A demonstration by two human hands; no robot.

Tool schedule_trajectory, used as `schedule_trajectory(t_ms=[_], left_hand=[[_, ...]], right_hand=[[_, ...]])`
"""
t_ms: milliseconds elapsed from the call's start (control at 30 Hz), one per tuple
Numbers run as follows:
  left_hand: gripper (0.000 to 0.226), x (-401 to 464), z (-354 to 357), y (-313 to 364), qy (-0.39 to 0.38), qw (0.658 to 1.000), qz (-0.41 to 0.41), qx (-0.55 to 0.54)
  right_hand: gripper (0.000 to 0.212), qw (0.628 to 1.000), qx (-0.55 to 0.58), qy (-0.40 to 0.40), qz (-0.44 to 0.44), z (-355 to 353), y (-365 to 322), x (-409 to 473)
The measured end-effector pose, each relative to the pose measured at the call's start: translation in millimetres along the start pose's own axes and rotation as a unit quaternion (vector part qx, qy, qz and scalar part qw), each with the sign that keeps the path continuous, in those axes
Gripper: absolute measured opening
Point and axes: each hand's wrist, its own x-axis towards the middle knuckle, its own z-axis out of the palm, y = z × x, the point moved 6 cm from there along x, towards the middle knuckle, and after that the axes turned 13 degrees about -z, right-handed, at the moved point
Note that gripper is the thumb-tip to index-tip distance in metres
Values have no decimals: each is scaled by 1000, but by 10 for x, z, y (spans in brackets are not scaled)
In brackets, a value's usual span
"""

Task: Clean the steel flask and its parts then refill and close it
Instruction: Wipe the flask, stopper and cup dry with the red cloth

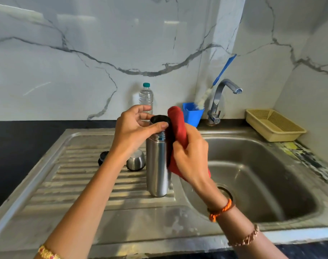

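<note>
Flask [158, 165] stands upright on the ribbed drainboard [81, 176] of the steel sink [253, 184], uncapped, dark mouth open at top. L hand [133, 131] steadies it at the neck — thumb laid across the rim's near edge, index finger curled behind the rim, other fingers loose and raised. R hand [189, 156] grips a red cloth [177, 124], fingers wrapped round it, pressing it against the flask's right side; cloth's rolled top end sticks up above the rim, lower end hangs past the wrist towards the basin.

Behind the L forearm on the drainboard: steel cup lid [136, 161], lying mouth-down it seems, and a black stopper [103, 157] just left of it, partly hidden by the arm.

At the back wall: clear water bottle [146, 98] w/ teal cap, behind the L fingers. Blue cup [192, 114] beside the tap [223, 98] holds a bottle brush [215, 83] w/ blue handle, leaning on the marble. Beige plastic basket [275, 125] sits at the far right corner of the counter.

Orange thread and a bead bracelet on the R wrist — a band on the L too.
</note>
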Motion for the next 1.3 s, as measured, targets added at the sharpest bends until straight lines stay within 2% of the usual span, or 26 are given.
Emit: schedule_trajectory(t_ms=[100,167,233,333,367,433,500,567,633,700,767,800,967,1067,1133,1200,1300], left_hand=[[64,-25,-22,-20,5,1000,-9,2],[66,-48,-27,-11,-2,1000,-6,27],[61,-71,-26,2,-18,999,-5,38],[48,-109,-7,-10,-29,999,4,29],[43,-108,8,-2,-34,999,4,30],[37,-84,31,9,-47,998,5,32],[35,-56,31,5,-50,998,9,35],[36,-42,34,1,-50,998,13,40],[35,-36,42,7,-56,997,18,52],[33,-32,39,12,-71,996,15,47],[33,-46,47,11,-84,996,14,36],[34,-54,55,7,-84,996,17,35],[30,-27,100,-59,-112,994,-12,1],[20,-3,145,-125,-98,991,-63,-71],[13,-6,159,-129,-65,993,-56,-77],[14,-1,149,-109,-61,994,-52,-75],[26,9,146,-92,-103,990,-68,-63]], right_hand=[[58,996,-50,6,-73,132,-118,-273],[60,994,-73,-4,-80,175,-100,-265],[53,998,-30,-33,-36,194,-3,-90],[32,996,2,-82,20,141,118,116],[39,996,-6,-86,15,119,110,101],[68,994,-41,-99,-5,128,51,-26],[77,989,-105,-94,-43,147,-70,-203],[71,976,-181,-86,-86,183,-145,-323],[69,970,-199,-101,-94,187,-106,-245],[60,977,-155,-134,-56,119,-38,-43],[35,978,-113,-174,-9,69,81,133],[32,979,-99,-181,1,49,94,184],[72,978,-118,-170,-26,180,-74,-139],[73,979,-116,-162,-38,279,-155,-308],[74,983,-110,-140,-36,276,-136,-284],[66,987,-101,-122,-9,233,-45,-157],[31,988,-78,-125,36,166,73,92]])
